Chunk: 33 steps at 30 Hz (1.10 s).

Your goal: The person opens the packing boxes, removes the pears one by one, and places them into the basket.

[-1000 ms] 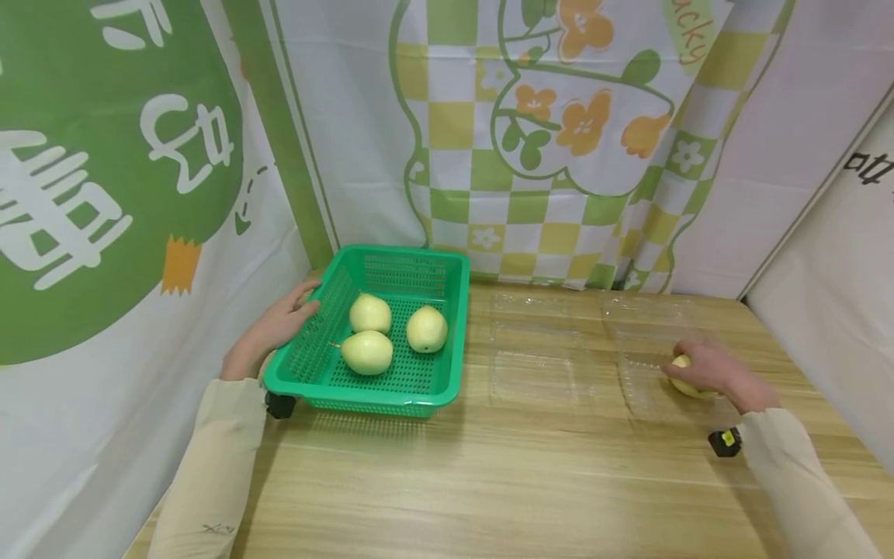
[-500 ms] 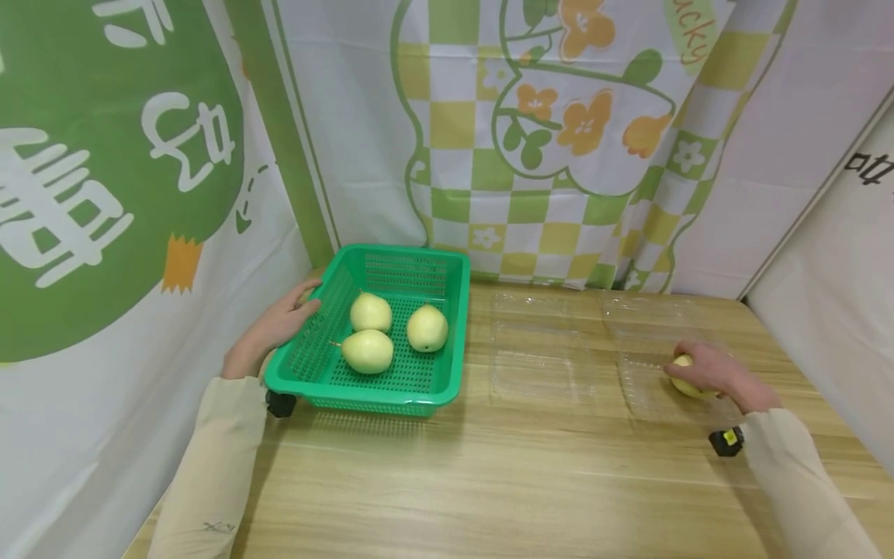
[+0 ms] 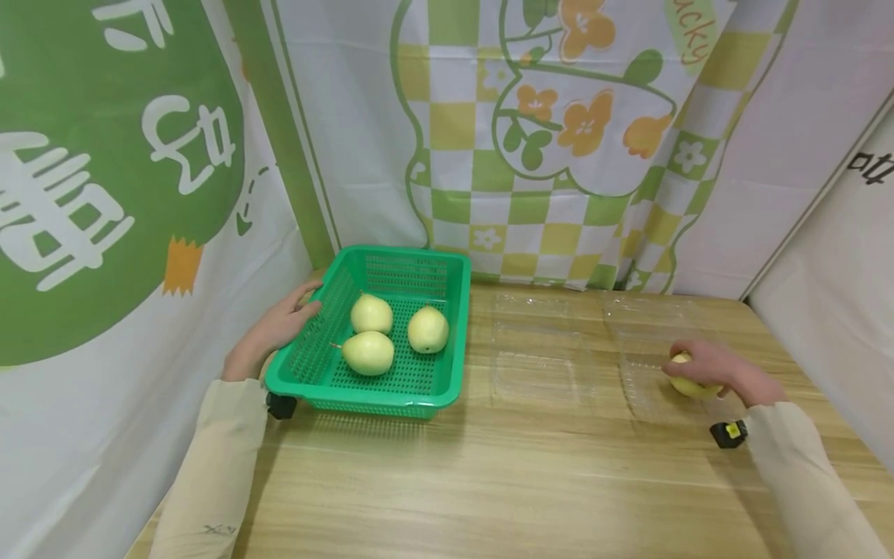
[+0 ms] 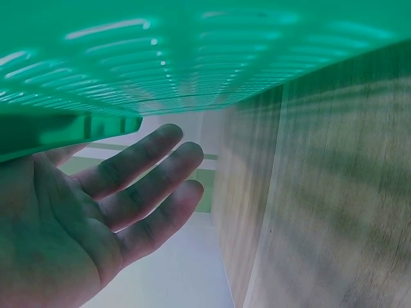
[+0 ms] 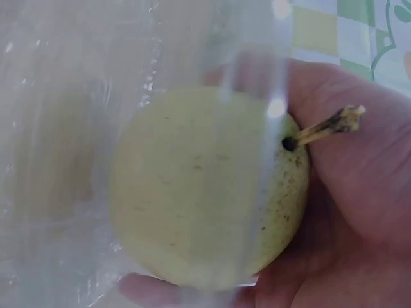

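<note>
In the head view my left hand (image 3: 282, 320) rests on the left rim of a green plastic basket (image 3: 457, 341). The left wrist view shows its fingers (image 4: 154, 205) relaxed and fairly straight, beneath the rim and outside the slotted wall. Three pale yellow pears lie in the basket: a rear pear (image 3: 372, 315), a front pear (image 3: 369, 354) and a right pear (image 3: 427, 330). At the far right, my right hand (image 3: 712, 366) grips another pear (image 5: 205, 186) within a clear plastic box (image 3: 642, 396). Its stem points toward the palm, and the clear wall crosses in front of it.
A second clear plastic box (image 3: 534, 373) lies open between the basket and the right-hand box. All stand on a wood-grain table (image 3: 489, 481). A patterned curtain (image 3: 545, 194) hangs along the back, with white cloth at both sides.
My right hand has shifted slightly over the pear, and a bit more of the pear's near end shows. My left hand and the basket stay where they were.
</note>
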### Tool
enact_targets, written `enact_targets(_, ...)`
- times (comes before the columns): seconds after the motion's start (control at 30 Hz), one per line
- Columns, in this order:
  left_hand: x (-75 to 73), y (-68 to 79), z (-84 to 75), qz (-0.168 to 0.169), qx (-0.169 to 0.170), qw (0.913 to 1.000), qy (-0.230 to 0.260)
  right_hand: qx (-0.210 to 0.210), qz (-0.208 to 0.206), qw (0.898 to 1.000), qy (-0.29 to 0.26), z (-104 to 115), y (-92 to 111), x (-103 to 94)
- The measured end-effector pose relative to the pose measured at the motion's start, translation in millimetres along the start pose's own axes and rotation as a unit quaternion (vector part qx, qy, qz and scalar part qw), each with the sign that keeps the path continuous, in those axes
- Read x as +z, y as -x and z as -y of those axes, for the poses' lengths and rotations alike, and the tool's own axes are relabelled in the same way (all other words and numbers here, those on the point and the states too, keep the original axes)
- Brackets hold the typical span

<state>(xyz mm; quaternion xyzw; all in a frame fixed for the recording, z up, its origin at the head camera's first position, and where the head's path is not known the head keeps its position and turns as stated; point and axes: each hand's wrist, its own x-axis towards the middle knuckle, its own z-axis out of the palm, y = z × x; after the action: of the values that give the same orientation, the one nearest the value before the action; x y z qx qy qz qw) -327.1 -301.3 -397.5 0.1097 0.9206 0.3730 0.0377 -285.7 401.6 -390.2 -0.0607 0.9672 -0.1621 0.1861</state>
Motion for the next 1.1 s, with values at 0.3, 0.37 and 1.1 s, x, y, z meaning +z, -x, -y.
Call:
enact_targets(0.3,1.0,-0.1,2.1,0.002,-0.002,1.0000,0.009,-0.032,-0.006,0.999,0.008,22,-3,-4.7)
enact_targets(0.37,0.7,0.4,1.7,0.001,-0.001,1.0000,0.009,-0.046,-0.014,0.999,0.009,28,-6,-5.9)
enact_targets(1.1,0.0,-1.9,2.9,0.004,-0.005,1.0000,0.006,-0.173,-0.095,0.977,0.086,138,-11,-28.1)
